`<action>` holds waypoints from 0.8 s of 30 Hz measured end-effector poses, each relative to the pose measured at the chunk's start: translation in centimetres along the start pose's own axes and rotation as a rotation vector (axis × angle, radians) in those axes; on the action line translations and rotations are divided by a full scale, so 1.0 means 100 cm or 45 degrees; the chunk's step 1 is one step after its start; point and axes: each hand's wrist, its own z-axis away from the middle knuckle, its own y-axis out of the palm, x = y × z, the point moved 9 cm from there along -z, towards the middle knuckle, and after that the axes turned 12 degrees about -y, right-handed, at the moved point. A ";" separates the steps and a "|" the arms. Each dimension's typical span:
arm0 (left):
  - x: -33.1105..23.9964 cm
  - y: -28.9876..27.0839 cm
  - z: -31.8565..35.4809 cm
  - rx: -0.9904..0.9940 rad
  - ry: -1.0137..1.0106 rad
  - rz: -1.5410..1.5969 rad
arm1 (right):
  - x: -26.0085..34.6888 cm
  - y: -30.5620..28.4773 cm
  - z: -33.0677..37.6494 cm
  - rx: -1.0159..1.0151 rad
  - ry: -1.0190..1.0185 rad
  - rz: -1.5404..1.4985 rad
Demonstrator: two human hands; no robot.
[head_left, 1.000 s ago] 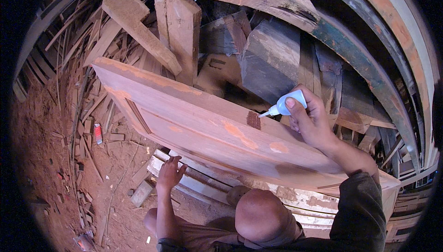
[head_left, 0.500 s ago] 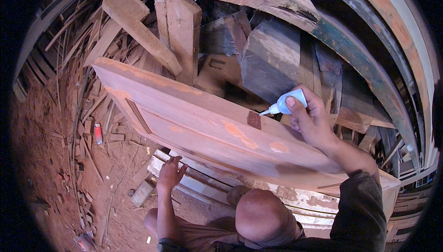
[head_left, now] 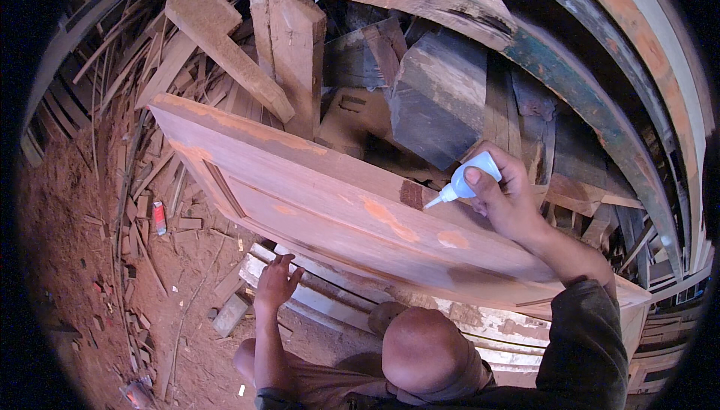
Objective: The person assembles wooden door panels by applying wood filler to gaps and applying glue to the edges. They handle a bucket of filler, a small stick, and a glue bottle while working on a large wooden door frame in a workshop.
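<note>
My right hand (head_left: 508, 204) grips a small white squeeze bottle (head_left: 474, 177) with a thin nozzle. The nozzle tip points at a small dark rectangular patch (head_left: 411, 194) on the far edge of a long reddish wooden panel (head_left: 315, 207). The panel lies tilted in front of me and carries pale orange filler spots. My left hand (head_left: 276, 284) rests with fingers spread on pale painted boards (head_left: 330, 297) just below the panel's near edge and holds nothing.
Rough planks and beams (head_left: 292, 42) are stacked behind the panel, with curved painted timbers (head_left: 600, 110) at the right. Offcuts, sticks and a small red and white object (head_left: 159, 217) lie on the red dirt floor (head_left: 67, 215) at the left.
</note>
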 end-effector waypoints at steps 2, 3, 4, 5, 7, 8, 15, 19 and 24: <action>0.001 0.000 0.000 -0.003 0.002 -0.009 | 0.001 0.000 0.000 0.008 -0.006 0.008; 0.001 0.000 0.000 0.002 -0.009 -0.010 | 0.000 0.000 0.000 0.010 0.016 -0.003; 0.002 -0.001 0.001 0.008 -0.019 -0.011 | -0.001 0.001 0.001 0.012 0.037 -0.013; 0.000 -0.002 0.001 0.014 -0.027 -0.010 | -0.001 0.000 0.001 0.011 0.033 -0.011; -0.001 -0.003 0.001 0.016 -0.035 0.002 | -0.001 0.000 0.001 0.009 0.024 -0.007; -0.001 -0.004 0.001 0.016 -0.040 0.007 | -0.002 0.000 0.001 0.021 0.034 -0.015; 0.001 -0.001 0.000 0.017 -0.027 0.012 | -0.001 0.003 0.001 0.033 0.023 -0.054; 0.001 -0.001 0.001 0.034 -0.045 0.003 | -0.003 0.002 0.001 0.036 0.015 -0.038; 0.001 -0.002 0.001 0.034 -0.034 0.018 | -0.001 0.003 0.001 0.035 -0.009 -0.048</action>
